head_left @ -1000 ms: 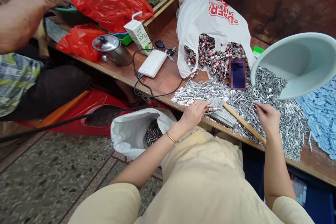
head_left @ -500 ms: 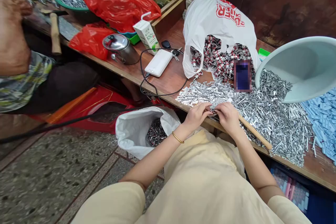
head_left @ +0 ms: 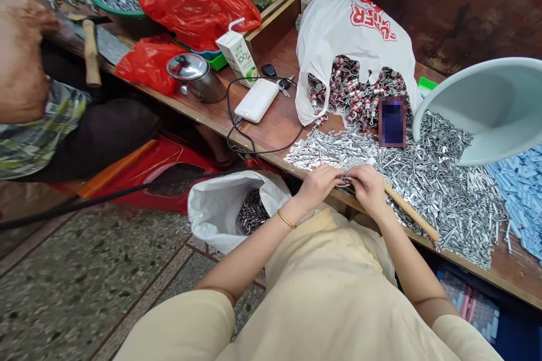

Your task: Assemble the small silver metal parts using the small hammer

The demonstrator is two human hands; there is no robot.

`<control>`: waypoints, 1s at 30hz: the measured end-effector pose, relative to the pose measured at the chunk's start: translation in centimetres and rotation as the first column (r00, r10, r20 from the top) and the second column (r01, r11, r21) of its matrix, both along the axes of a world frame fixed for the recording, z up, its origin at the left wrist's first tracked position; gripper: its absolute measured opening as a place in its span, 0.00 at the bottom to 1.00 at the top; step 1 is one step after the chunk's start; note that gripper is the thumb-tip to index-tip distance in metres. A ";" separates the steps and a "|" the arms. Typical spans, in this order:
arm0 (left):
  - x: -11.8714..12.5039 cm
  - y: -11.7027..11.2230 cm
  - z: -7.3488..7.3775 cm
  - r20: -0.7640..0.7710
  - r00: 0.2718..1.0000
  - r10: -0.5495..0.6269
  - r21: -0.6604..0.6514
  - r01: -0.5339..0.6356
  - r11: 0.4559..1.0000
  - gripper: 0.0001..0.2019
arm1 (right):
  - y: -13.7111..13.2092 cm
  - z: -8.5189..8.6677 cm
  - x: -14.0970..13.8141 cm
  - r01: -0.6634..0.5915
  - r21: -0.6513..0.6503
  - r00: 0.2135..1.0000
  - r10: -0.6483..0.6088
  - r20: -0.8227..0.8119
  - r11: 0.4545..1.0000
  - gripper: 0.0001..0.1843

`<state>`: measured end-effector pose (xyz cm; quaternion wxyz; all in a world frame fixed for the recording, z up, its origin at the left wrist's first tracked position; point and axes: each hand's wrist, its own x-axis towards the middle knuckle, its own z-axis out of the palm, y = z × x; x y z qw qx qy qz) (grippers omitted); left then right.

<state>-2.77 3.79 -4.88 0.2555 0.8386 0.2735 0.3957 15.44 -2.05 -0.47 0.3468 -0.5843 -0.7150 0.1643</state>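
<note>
My left hand (head_left: 320, 185) and my right hand (head_left: 367, 187) meet at the front edge of the bench. The fingers of both are pinched around a small metal piece (head_left: 345, 180). It looks dark and silvery, and my fingertips cover most of it, so its exact kind is hidden. Just beyond my hands spreads a heap of small, shiny, flat metal parts (head_left: 417, 180). Beside my right hand lies a wooden-handled tool (head_left: 412, 214), its head partly hidden behind that hand.
A white plastic bag (head_left: 326, 28) holds red-and-silver ringed pieces, with a phone (head_left: 392, 122) against it. A tipped pale basin (head_left: 499, 107) stands right. A white sack (head_left: 212, 211) sits below the bench. Power bank (head_left: 257, 100), metal mug (head_left: 199, 79) and another person's arm (head_left: 21, 56) are left.
My hands stay at the bench edge, with the fingertips slightly shifted and the held piece turned a little. At left, the other person's arm has moved slightly down.
</note>
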 end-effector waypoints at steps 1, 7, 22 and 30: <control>0.0 -0.1 0.3 0.024 1.000 -0.002 -0.035 0.003 0.999 0.07 | -0.1 0.1 0.1 -0.005 0.002 1.000 0.005 0.009 1.000 0.12; 0.3 -1.2 3.1 0.181 0.978 0.105 -0.372 -0.031 0.928 0.04 | -1.8 1.1 0.7 0.048 -0.044 0.989 -0.054 -0.137 0.998 0.08; -1.2 -1.6 7.9 -0.056 0.997 -0.051 -0.459 0.019 0.888 0.04 | -3.1 3.6 0.8 -0.133 0.165 0.991 0.135 -0.003 0.977 0.11; -1.8 -1.7 8.2 -0.050 0.984 -0.171 -0.220 0.156 0.963 0.08 | -3.6 4.3 0.6 -0.172 0.112 0.984 0.175 -0.014 0.979 0.11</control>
